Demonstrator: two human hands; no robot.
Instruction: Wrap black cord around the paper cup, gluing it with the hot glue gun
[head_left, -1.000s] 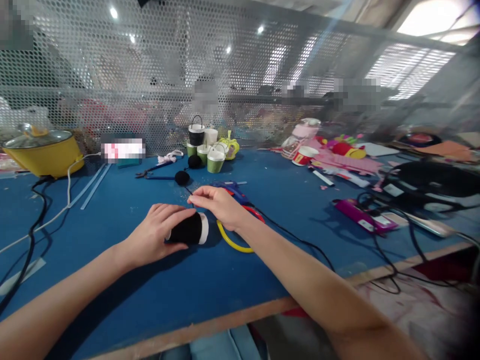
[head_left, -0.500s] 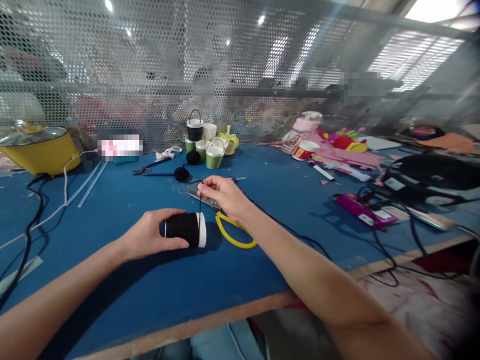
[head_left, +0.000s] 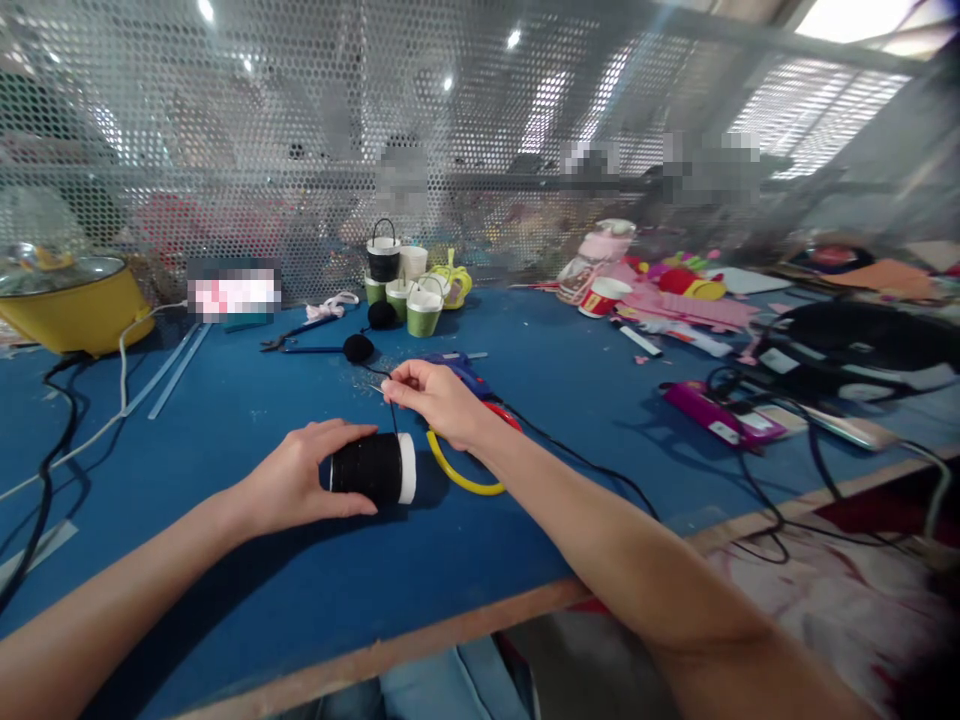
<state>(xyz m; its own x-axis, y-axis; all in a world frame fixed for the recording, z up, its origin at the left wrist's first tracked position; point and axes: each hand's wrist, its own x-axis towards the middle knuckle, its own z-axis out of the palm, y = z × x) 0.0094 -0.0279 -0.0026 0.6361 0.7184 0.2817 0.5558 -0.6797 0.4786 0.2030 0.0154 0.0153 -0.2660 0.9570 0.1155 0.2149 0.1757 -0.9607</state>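
Note:
A paper cup wound with black cord [head_left: 367, 470] lies on its side, its bare white rim end pointing right. My left hand [head_left: 319, 468] grips it from the left, thumb below and fingers above. Between the thumb and fingers of my right hand [head_left: 427, 398] is a black cord [head_left: 393, 418], stretched from the cup up to the pinch. The cord runs on to a small black ball of yarn [head_left: 358, 348]. Under my right wrist lie scissors with a yellow handle [head_left: 466, 483], partly hidden. A blue glue gun [head_left: 469, 375] sits just behind that hand.
Small green and black wrapped cups [head_left: 424, 312] stand at the back, near pliers [head_left: 281, 341]. A yellow electric pot [head_left: 75, 305] is at far left. On the right are a red cup [head_left: 602, 297], a purple box [head_left: 720, 412] and cables. A perforated metal screen [head_left: 315, 130] closes the back.
My right hand has shifted slightly left and a little lower with the cord. The glue gun shows more behind it. The cup has turned slightly in my left hand, and the whole view has shifted a little.

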